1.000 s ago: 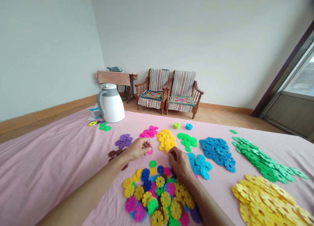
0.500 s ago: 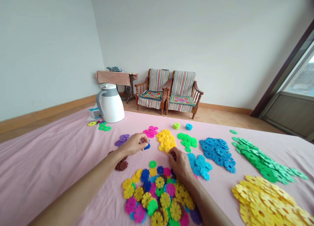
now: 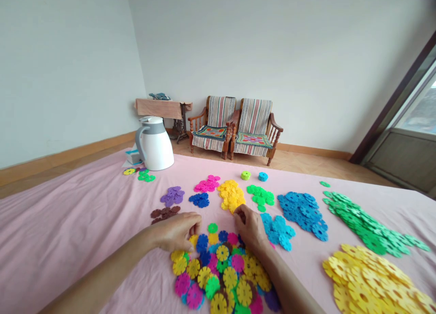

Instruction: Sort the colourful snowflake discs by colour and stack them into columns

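Taking the mixed heap of discs (image 3: 230, 276) as the clock's centre, the left hand (image 3: 174, 231) is at 10 o'clock, over the heap's edge. Its thumb and index finger are parted, with a modest gap between their tips, and no disc shows between them; whether they touch the yellow disc (image 3: 193, 240) beside them I cannot tell. The right hand (image 3: 251, 227) is at 1 o'clock, its fingers curled and the thumb drawn close to the index finger, just by the near edge of the small yellow cluster (image 3: 231, 196). Whether they pinch a disc is hidden.

The discs are thin, flat and round, apparently plastic, with notched rims like petals and, on many, a hole in the middle. Single-colour clusters lie around the heap: brown (image 3: 166, 212) at 10, dark blue (image 3: 200, 200) at 11, green (image 3: 260, 196) at 1, light blue (image 3: 278, 231) at 2. Farther off, a large yellow pile (image 3: 368, 275) overlaps like shingles at 3.

All lie on a soft pink cloth (image 3: 102, 205), creased on the left. At 11, well beyond the clusters, stands a smooth, rounded white jug (image 3: 156, 147) with a grey collar and handle.
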Available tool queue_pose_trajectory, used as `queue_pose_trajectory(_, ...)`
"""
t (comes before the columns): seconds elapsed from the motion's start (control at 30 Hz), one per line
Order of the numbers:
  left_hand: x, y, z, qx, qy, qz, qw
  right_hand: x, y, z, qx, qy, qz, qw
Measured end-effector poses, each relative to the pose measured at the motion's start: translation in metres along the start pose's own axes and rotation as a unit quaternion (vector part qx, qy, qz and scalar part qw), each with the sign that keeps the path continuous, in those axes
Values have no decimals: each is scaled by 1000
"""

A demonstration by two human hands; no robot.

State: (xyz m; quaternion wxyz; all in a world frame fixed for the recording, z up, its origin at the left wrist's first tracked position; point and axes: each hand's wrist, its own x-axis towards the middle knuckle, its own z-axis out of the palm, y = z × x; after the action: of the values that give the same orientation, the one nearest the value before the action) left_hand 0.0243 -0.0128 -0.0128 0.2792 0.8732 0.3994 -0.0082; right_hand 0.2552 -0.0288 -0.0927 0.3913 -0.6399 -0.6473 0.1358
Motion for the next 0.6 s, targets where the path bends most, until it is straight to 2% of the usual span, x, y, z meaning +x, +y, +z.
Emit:
queue_pose_trajectory(0.23,6,-11,3,10,-10,-1,1000,0,1,1,2,2,0,1000)
queue_pose_trajectory(0.43,4,-14,5,-10,-16,24,1000,0,0,0,-1,1,1,1000)
queue_pose_trajectory(0.5,7,-14,4,-14,1,27,1000,0,-1,-1,-2,0,1,1000)
queue_pose_trajectory(0.6,20,-14,3,-22,63,23,997,0,-1,-1,-2,1,-1,1000)
